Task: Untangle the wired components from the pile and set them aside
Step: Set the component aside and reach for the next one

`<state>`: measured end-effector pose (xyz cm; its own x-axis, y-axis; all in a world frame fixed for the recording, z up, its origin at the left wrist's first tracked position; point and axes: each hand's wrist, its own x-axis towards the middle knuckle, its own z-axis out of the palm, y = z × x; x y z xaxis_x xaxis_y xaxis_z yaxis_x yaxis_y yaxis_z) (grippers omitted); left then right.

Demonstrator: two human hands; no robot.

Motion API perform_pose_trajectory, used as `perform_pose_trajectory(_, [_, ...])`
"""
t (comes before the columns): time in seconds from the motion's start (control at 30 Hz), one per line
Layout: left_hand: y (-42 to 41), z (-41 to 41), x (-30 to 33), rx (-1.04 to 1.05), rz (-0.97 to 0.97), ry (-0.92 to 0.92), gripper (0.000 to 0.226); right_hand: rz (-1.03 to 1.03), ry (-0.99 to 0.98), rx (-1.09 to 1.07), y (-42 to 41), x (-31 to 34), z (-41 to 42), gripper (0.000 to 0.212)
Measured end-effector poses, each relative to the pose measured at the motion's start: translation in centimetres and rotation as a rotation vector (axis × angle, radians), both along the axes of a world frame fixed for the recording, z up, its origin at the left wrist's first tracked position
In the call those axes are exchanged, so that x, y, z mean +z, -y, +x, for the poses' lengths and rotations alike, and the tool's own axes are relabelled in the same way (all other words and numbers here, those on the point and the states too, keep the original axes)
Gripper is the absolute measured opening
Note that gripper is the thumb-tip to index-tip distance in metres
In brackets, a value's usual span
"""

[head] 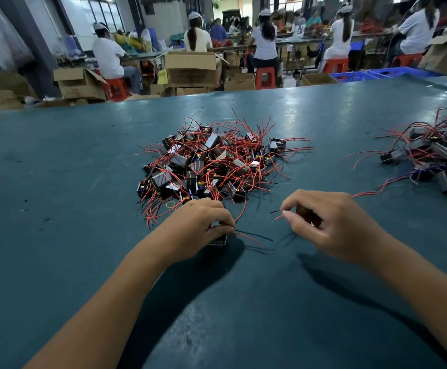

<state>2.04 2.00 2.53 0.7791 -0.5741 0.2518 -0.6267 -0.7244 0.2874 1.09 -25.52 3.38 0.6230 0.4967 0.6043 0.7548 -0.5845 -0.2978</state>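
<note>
While left hand [202, 222] grips one, pile [211, 161]: black blocks, red wires.

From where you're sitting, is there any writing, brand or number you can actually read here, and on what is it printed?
None can be read.
Cardboard boxes behind the table: faint dark print on the sides, too blurred to read.
Components in the pile: any marking is too small to tell.
White shirt of a person far back: large dark characters, too blurred to quote.

Readable text: none.
Cardboard boxes [190, 66], far: print too blurred to read.
Components in pile [209, 163]: no legible markings.
</note>
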Motion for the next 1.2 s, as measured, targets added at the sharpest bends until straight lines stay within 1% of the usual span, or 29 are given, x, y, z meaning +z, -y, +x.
perform_pose_trajectory(0.1, [0.2, 0.0, -0.2, 0.024, 0.048, -0.013, 0.012, 0.003, -0.016, -0.009, 0.0, -0.1, 0.1, 0.008])
perform_pose_trajectory(0.2, [0.5, -0.3, -0.2, 0.060, 0.056, -0.024, 0.001, 0.010, -0.008, -0.027, 0.3, -0.3, 0.4, 0.009])
perform_pose_trajectory(0.3, [0.6, -0.6, 0.0, 0.088, 0.043, -0.048, 0.016, 0.104, 0.016, -0.101, 0.6, -0.4, 0.9, 0.010])
perform_pose_trajectory(0.4, [0.9, -0.9, 0.1, 0.060, 0.056, -0.026, 0.016, 0.229, 0.054, -0.195, 1.1, -0.4, 1.6, 0.013])
perform_pose_trajectory(0.5, [1.5, -1.2, 0.1, 0.027, 0.060, -0.040, 0.022, 0.326, -0.024, -0.219, 1.6, -0.4, 1.9, 0.016])
perform_pose_trajectory(0.57, [1.7, -1.3, 0.0, 0.015, 0.065, -0.058, 0.026, 0.337, -0.070, -0.178, 1.7, -0.3, 1.9, 0.013])
perform_pose_trajectory(0.63, [1.8, -1.3, 0.0, 0.015, 0.071, -0.071, 0.026, 0.268, -0.084, -0.102, 1.7, 0.0, 1.7, 0.010])
perform_pose_trajectory(0.73, [1.9, -1.4, -0.1, 0.025, 0.082, -0.081, 0.028, 0.052, -0.081, 0.005, 1.3, 0.1, 1.2, 0.010])
perform_pose_trajectory(0.8, [1.9, -1.5, 0.0, 0.028, 0.071, -0.080, 0.028, -0.040, -0.079, 0.038, 1.0, -0.3, 1.1, 0.012])
perform_pose_trajectory(0.93, [1.8, -1.5, 0.1, 0.048, 0.045, -0.084, 0.027, -0.125, -0.077, 0.059, 1.0, -0.8, 1.5, 0.015])
perform_pose_trajectory(1.1, [1.9, -1.6, -0.1, 0.008, 0.004, -0.072, 0.017, -0.166, -0.082, 0.087, 0.8, -1.2, 1.7, 0.003])
perform_pose_trajectory(1.2, [2.5, -1.9, -0.4, -0.019, -0.002, 0.002, 0.018, -0.168, -0.076, 0.086, 0.7, -1.2, 1.8, 0.002])
